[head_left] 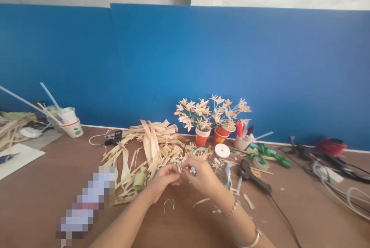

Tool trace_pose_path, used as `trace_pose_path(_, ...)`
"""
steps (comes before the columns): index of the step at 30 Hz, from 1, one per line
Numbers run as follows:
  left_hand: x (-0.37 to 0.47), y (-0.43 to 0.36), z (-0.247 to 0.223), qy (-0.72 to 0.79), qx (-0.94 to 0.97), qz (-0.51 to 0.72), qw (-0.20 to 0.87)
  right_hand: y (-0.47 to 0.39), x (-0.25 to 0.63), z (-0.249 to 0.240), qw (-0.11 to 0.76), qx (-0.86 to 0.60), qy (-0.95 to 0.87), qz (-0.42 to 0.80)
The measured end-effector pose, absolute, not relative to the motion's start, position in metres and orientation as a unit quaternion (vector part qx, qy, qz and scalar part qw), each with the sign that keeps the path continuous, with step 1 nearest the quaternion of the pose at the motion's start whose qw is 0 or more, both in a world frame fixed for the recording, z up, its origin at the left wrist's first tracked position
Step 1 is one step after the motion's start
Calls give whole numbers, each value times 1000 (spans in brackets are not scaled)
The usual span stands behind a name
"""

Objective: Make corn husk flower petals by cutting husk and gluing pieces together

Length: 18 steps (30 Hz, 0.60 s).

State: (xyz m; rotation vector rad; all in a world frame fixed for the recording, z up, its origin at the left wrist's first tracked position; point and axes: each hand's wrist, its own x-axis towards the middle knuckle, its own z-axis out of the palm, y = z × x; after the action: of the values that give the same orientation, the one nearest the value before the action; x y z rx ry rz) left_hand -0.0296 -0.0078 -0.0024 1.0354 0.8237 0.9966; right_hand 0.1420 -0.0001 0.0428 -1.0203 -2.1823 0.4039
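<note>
My left hand (164,180) and my right hand (200,175) come together over the table, fingertips almost meeting. Both are closed in a pinch, and whatever lies between the fingers is too small to make out. A bit of pale blue shows under my right fingers; its kind is unclear. Just beyond them spreads a heap of dry corn husks (152,146) with shreds and strips. A small green roll (139,181) sits left of my left hand. Behind my right hand are a white spool (222,151) and husk flowers (193,112) in red paper cups (202,138).
A black glue gun (254,178) lies to the right, its cord running toward the front edge. Cables (332,186) crowd the far right. A cup holding tools (242,142) stands by the blue partition (144,63). Paper cups (72,128) with sticks stand left; a blurred-out object (86,201) lies front left.
</note>
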Motion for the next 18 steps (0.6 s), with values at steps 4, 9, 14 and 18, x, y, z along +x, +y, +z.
trace_pose_path(4, -28, -5, -5, 421, 454, 447, 646, -1, 141, 40, 309, -411, -856, 61)
trace_pose_path(9, -26, -4, -5, 476, 467, 430, 609, 0, 139, 37, 270, -408, -872, -5)
trace_pose_path(14, -25, -3, -3, 468, 488, 419, 606, -1, 137, 35, 246, -397, -884, -36)
trace_pose_path(18, -25, -3, -2, 462, 483, 426, 610, -2, 137, 35, 232, -396, -888, -39)
